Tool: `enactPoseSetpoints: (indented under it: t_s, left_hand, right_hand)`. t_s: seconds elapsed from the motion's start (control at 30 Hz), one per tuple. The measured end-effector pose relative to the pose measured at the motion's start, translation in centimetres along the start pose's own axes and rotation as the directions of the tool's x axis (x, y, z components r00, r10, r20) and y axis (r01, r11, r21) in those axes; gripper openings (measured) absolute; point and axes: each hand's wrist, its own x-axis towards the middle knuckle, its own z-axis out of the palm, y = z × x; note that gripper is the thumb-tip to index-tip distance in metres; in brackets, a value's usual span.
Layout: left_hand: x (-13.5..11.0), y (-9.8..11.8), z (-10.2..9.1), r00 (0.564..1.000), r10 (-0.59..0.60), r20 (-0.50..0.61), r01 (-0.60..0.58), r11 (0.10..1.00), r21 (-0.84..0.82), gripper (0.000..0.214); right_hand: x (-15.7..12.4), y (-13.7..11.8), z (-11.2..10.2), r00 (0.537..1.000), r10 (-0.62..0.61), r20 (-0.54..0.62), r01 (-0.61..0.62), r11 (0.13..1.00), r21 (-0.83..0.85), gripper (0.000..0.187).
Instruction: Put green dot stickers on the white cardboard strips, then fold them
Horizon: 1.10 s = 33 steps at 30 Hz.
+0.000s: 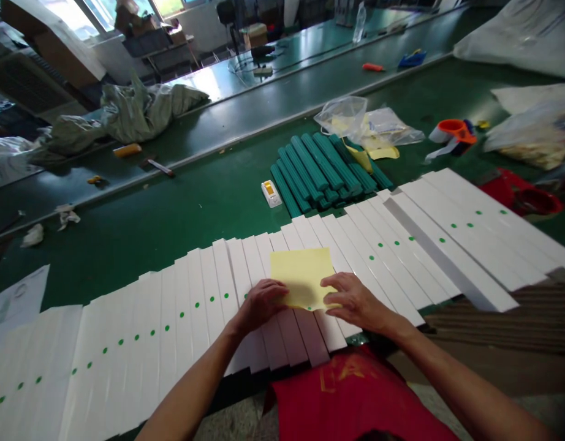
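A small yellow sheet point(303, 269) lies over the middle of a long row of white flat boxes or strips point(190, 300). My left hand point(265, 300) is closed on the sheet's lower left edge. At the right edge is my right hand point(353, 300), its curved fingers apart and the tips at or close to the paper. A green dot point(309, 308) shows at the sheet's bottom edge. Similar green dots run along the white pieces on both sides. What lies under the sheet is hidden.
Behind the row are stacked dark green ribbed rods point(317, 165) and a small white-and-yellow device point(271, 193). Clear plastic bags point(374, 125), an orange tape dispenser point(452, 131) and a red object point(516, 193) lie to the right. A metal rail point(246, 138) crosses the green table.
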Motion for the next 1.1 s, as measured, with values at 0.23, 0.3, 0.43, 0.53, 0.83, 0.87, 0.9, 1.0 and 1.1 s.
enactPoseSetpoints:
  t_s: [0.23,0.3,0.43,0.53,0.83,0.87,0.9,1.0,1.1]
  left_hand:
    - [0.2,0.2,0.4,0.995,0.101,-0.018,-0.102,0.995,-0.009,0.014]
    - [0.4,0.3,0.4,0.993,0.111,-0.035,-0.110,0.994,0.016,0.014]
    - [-0.1,0.3,0.4,0.967,0.253,0.011,-0.253,0.965,0.065,0.012]
    - [-1.1,0.0,0.5,0.940,0.338,0.035,-0.340,0.931,0.136,0.011]
    - [-0.7,2.1,1.4,0.977,0.204,0.053,-0.210,0.925,0.318,0.026]
    - [-0.5,2.4,1.8,0.981,0.185,0.054,-0.192,0.915,0.354,0.026]
    - [-0.3,2.7,2.2,0.982,0.183,0.054,-0.189,0.900,0.392,0.029]
    - [-0.3,2.8,3.4,0.970,0.240,0.027,-0.224,0.853,0.472,0.017]
    - [-0.2,3.0,3.9,0.951,0.295,-0.087,-0.213,0.836,0.505,0.009]
  right_hand:
    - [0.1,-0.2,0.8,0.985,0.130,-0.116,-0.105,0.973,0.203,0.019]
    - [0.3,-0.3,0.8,0.980,0.150,-0.133,-0.121,0.972,0.201,0.022]
    - [0.1,-0.5,0.6,0.993,0.082,-0.089,-0.076,0.995,0.065,0.015]
    - [-0.6,-0.5,0.5,0.996,-0.013,-0.084,0.009,0.999,-0.041,0.012]
    - [-1.7,-2.1,1.2,0.990,-0.092,-0.111,0.067,0.976,-0.208,0.013]
    - [-1.7,-2.4,1.3,0.990,-0.067,-0.121,0.038,0.972,-0.230,0.012]
    - [-1.8,-2.8,1.4,0.989,-0.038,-0.142,0.001,0.968,-0.251,0.012]
    - [-1.8,-4.1,1.6,0.959,0.064,-0.277,-0.142,0.952,-0.270,0.011]
    - [-1.6,-5.2,1.4,0.826,0.310,-0.470,-0.392,0.916,-0.084,0.017]
